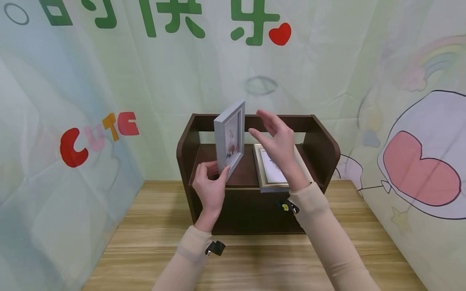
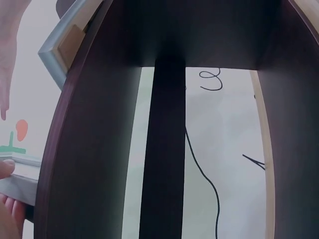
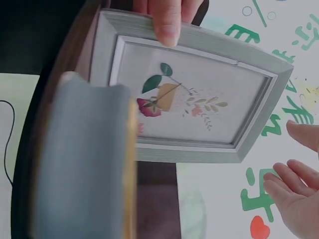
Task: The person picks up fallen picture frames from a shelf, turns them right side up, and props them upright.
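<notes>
A grey picture frame [image 1: 232, 139] with a pressed-flower picture stands upright above the left part of a dark brown shelf [image 1: 255, 210]. My left hand [image 1: 209, 188] grips its lower near edge, the thumb on the front side. The right wrist view shows the flower picture [image 3: 174, 99] and the left thumb [image 3: 167, 25] lapping over the frame's border. My right hand [image 1: 278, 141] is raised to the right of the frame, apart from it, fingers extended and holding nothing. Beneath that hand lies a stack of picture frames [image 1: 271, 165], partly hidden by the wrist.
The shelf has raised side panels [image 1: 320, 145] and a back rail [image 1: 207, 121]. It stands on a wood-grain table [image 1: 145, 230]. A printed cloth backdrop [image 1: 164, 81] hangs behind and at both sides. In the left wrist view, the shelf's open lower compartment [image 2: 164, 149] shows.
</notes>
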{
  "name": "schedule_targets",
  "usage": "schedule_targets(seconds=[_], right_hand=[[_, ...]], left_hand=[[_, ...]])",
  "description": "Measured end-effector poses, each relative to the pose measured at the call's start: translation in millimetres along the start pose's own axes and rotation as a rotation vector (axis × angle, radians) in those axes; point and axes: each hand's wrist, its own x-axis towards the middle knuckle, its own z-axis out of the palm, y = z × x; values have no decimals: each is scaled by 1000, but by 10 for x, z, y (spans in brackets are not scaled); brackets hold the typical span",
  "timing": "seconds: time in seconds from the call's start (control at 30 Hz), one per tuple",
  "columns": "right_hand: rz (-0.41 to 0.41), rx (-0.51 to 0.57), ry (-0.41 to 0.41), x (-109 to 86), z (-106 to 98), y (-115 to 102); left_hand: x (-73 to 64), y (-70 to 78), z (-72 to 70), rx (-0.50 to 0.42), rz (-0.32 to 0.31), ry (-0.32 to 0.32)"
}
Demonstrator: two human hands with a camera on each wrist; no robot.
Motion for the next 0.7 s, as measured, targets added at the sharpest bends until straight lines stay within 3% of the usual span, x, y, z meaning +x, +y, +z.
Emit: schedule_targets(seconds=[0.47,0.7], right_hand=[[-24,57,-79,212,46,-102],[-5,140,-227,267,46,-80]], left_hand=[[-97,15,145,11,28,64],[-125,54,162,14,34,63]])
